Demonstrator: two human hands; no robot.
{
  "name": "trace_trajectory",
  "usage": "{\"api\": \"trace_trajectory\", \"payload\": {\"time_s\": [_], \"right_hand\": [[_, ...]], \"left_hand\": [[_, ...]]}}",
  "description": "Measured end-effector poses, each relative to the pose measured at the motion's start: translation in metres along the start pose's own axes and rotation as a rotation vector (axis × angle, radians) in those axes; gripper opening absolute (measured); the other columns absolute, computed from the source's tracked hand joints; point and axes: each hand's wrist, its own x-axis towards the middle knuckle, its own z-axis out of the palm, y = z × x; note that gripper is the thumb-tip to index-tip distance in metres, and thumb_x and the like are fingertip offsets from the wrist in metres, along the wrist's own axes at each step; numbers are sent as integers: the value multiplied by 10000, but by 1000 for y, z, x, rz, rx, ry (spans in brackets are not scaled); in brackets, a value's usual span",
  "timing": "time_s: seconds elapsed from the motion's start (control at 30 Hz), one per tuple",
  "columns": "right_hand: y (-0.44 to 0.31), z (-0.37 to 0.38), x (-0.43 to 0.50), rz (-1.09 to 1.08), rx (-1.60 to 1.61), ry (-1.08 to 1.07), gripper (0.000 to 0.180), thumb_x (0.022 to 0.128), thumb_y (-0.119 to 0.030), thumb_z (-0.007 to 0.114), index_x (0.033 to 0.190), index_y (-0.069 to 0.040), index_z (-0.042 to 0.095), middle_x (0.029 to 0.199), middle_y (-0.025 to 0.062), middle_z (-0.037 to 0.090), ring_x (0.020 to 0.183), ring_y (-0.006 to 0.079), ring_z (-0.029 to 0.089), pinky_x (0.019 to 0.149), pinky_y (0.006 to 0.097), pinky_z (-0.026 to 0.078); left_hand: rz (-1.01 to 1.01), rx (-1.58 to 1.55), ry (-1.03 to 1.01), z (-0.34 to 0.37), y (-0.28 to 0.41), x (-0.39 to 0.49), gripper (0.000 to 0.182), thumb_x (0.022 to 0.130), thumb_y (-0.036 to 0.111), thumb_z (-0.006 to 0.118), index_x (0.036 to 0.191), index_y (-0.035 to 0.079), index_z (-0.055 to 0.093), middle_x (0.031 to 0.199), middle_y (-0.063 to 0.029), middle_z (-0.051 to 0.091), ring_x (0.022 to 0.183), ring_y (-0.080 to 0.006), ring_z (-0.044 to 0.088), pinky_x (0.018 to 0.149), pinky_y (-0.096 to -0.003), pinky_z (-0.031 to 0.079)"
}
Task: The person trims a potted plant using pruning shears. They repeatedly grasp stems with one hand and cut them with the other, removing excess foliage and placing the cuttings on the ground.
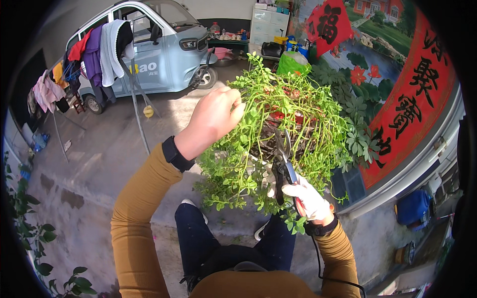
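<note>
A bushy plant with trailing green stems (246, 138) spreads before me, with brown dry twigs (266, 143) and bits of red among its stems. My left hand (218, 115), bare, is curled at the plant's upper left edge; its fingertips are turned away, so whether they pinch a stem cannot be told. My right hand (311, 197) wears a white glove and grips a pair of pruning shears (285, 169) by the red-lined handles. The blades point up into the middle of the plant, slightly apart, in front of the twigs. A leafy sprig hangs below the right hand.
A metal drying rack (136, 100) hung with clothes and a light blue small car (167, 63) stand at upper left. A wall with a painted mural (372, 56) and red banner runs along the right. A blue container (413, 208) is at lower right. A black cable hangs by my right arm.
</note>
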Motion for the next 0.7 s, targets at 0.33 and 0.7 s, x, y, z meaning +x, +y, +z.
{"api": "trace_trajectory", "payload": {"time_s": [0.33, 0.7], "right_hand": [[-31, 9, -6, -135, 1, 5, 892, 816, -326, 749, 1531, 15, 341, 1524, 280, 411, 1139, 292, 618, 1033, 453, 481], [-30, 2, -11, -143, -2, 23, 927, 808, -346, 765, 1555, -26, 321, 1542, 288, 382, 1114, 317, 628, 1013, 446, 475]], "left_hand": [[166, 449, -251, 44, -25, 23, 102, 830, 113, 597, 861, 114, 694, 761, -99, 668, 935, -286, 647, 864, -431, 458], [13, -26, -271, 79, -29, 60, 173, 830, 157, 618, 868, 12, 706, 846, -176, 715, 808, -327, 698, 742, -422, 545]]}}
